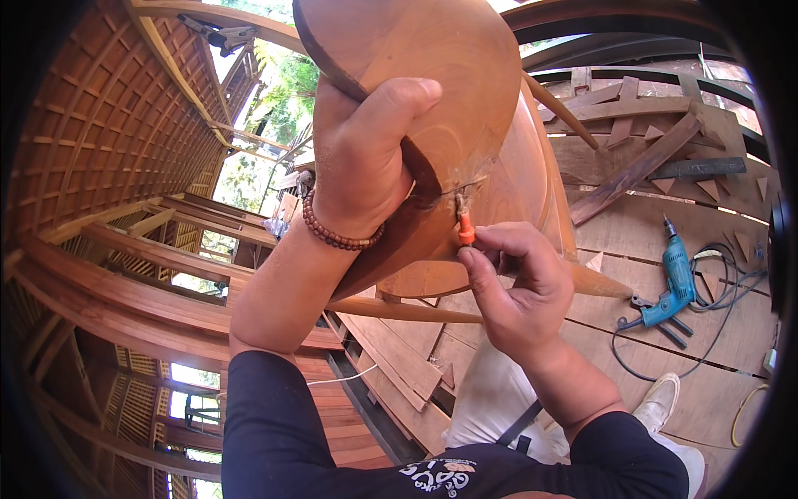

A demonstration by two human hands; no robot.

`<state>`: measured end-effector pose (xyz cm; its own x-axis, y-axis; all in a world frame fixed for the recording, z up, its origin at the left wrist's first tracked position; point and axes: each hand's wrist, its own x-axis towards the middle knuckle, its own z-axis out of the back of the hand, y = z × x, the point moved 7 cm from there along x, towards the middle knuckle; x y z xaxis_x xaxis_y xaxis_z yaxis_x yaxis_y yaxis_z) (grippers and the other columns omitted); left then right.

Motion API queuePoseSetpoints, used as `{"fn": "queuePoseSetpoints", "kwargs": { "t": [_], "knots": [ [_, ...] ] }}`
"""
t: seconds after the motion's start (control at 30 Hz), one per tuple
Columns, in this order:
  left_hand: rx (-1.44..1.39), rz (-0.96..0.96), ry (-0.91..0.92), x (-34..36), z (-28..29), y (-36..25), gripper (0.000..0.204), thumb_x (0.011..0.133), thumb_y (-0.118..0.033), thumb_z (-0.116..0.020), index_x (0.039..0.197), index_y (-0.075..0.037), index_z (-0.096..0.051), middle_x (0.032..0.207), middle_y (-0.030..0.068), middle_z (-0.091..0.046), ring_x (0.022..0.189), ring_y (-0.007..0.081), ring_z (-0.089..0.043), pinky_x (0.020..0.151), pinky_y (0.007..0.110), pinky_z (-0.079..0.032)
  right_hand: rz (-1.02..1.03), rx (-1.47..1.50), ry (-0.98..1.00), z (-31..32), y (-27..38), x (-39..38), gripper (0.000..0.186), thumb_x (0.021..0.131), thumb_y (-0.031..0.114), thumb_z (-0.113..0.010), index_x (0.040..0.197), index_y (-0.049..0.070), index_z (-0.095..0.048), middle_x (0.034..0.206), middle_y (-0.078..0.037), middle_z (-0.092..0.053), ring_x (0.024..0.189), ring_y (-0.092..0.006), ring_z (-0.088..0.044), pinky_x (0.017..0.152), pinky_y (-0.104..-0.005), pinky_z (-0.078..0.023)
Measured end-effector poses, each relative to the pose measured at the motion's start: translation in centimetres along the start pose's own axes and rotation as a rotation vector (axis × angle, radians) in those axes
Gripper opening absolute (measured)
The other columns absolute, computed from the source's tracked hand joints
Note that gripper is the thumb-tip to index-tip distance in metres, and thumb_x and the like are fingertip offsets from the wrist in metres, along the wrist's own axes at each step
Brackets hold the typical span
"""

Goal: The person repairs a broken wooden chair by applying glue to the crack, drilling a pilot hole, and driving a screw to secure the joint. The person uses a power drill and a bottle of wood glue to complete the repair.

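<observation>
A varnished wooden chair [474, 79] is tilted up close in front of me, its legs pointing off to the right. My left hand [353, 154] is closed round the edge of its curved upper part, thumb lying on the face. Below that thumb, a rough, splintered crack [467, 185] runs where two pieces of the wood meet. My right hand [528, 287] pinches a small orange plastic piece [466, 233] between thumb and fingertips. Its narrow upper end points at the crack and seems to touch it; whatever lies inside my palm is hidden.
On the plank floor [623, 320] at right lies a teal corded power drill [677, 270], its black cable looped beside it. Wood offcuts [644, 166] and a dark flat bar [698, 168] lie farther back. Wooden beams [116, 249] fill the left side.
</observation>
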<state>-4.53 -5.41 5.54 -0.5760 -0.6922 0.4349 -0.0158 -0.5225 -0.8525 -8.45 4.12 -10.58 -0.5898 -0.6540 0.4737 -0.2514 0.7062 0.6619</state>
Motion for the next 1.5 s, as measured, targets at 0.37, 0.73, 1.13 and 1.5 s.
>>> {"fn": "queuePoseSetpoints", "kwargs": {
  "t": [0.37,0.73,1.13,1.5],
  "knots": [
    [-0.008,-0.006,-0.002,0.2,0.2,0.0,0.022,0.082,-0.002,-0.061,0.103,0.005,-0.063,0.093,0.0077,-0.067,0.081,0.0160,-0.066,0.074,0.029,-0.053,0.056,-0.065,-0.004,-0.4,0.5,0.2,0.019,0.078,-0.006,-0.073,0.094,-0.002,-0.065,0.082,-0.011,-0.065,0.070,-0.0174,-0.064,0.060,-0.0269,-0.052],
    [0.005,0.055,0.086,0.3,0.2,0.3,0.051,0.083,0.000,-0.055,0.133,0.003,-0.044,0.120,0.0157,-0.058,0.110,0.0274,-0.061,0.096,0.041,-0.051,0.044,-0.045,-0.026,-0.5,0.4,0.3,0.017,0.079,-0.005,-0.073,0.094,-0.003,-0.065,0.079,-0.010,-0.064,0.067,-0.0159,-0.062,0.059,-0.0258,-0.050],
    [-0.031,-0.001,-0.017,0.3,-0.2,-0.1,0.021,0.081,-0.002,-0.060,0.100,0.005,-0.063,0.092,0.0062,-0.067,0.082,0.0139,-0.065,0.075,0.027,-0.051,0.040,-0.043,-0.040,-0.4,0.5,0.6,0.016,0.077,-0.006,-0.074,0.092,-0.002,-0.067,0.076,-0.009,-0.064,0.063,-0.0145,-0.060,0.056,-0.0260,-0.046],
    [-0.024,0.020,-0.021,0.3,0.0,0.0,0.022,0.081,-0.002,-0.061,0.102,0.005,-0.063,0.093,0.0075,-0.067,0.084,0.0144,-0.066,0.076,0.027,-0.052,0.037,-0.016,-0.033,-0.5,0.8,0.7,0.017,0.078,-0.006,-0.073,0.093,-0.003,-0.066,0.078,-0.010,-0.063,0.066,-0.0152,-0.063,0.058,-0.0258,-0.051]
  ]
}}
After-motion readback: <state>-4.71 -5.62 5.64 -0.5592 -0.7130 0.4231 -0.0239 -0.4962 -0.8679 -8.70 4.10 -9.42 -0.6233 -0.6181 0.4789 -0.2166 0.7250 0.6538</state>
